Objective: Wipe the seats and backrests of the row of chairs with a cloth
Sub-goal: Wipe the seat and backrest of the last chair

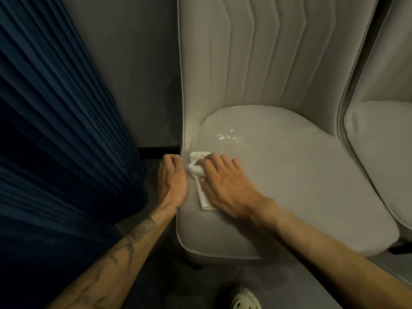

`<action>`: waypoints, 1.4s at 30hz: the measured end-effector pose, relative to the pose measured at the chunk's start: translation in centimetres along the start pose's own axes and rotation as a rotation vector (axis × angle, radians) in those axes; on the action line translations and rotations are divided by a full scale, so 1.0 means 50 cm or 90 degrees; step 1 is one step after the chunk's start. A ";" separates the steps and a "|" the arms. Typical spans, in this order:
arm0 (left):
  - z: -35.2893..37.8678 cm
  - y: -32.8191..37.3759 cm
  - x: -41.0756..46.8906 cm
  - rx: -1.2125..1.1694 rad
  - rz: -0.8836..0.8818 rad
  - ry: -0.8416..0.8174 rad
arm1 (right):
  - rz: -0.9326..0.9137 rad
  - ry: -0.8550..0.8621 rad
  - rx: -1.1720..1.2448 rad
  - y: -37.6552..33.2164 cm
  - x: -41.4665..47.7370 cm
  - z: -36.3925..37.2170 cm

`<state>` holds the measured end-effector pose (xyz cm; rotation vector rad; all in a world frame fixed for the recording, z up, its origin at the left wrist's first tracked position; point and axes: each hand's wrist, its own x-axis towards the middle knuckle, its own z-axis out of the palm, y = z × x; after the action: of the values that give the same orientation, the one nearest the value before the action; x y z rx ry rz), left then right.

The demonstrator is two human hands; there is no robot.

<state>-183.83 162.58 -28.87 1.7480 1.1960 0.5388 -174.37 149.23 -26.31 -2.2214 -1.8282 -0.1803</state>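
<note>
Now your one cloth (203,198) lies bunched on the near left of the seat (278,175), pressed flat under the straight fingers of your right hand (225,188), while your left hand (172,177) curls round the left edge of the chair (256,52). Keep that palm down and sweep far and right across the pale specks (227,136), which may be crumbs or only glare. Two chairs show, the second chair (379,141) at the right, and two hands.

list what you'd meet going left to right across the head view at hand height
dark blue curtain → left hand → white cloth → right hand → bare grey seat → next chair
</note>
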 end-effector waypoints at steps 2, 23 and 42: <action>-0.002 0.007 0.002 0.053 0.050 -0.008 | 0.079 0.032 -0.001 0.096 -0.020 -0.019; 0.023 0.046 0.018 0.090 0.098 0.065 | 0.164 -0.018 0.024 0.087 0.161 0.032; 0.025 0.016 0.032 0.015 0.080 0.065 | 0.287 -0.033 -0.074 0.121 0.193 0.026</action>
<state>-181.78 163.38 -28.99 1.8434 1.1723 0.6986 -166.61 157.64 -25.80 -2.6712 -1.3187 -0.1445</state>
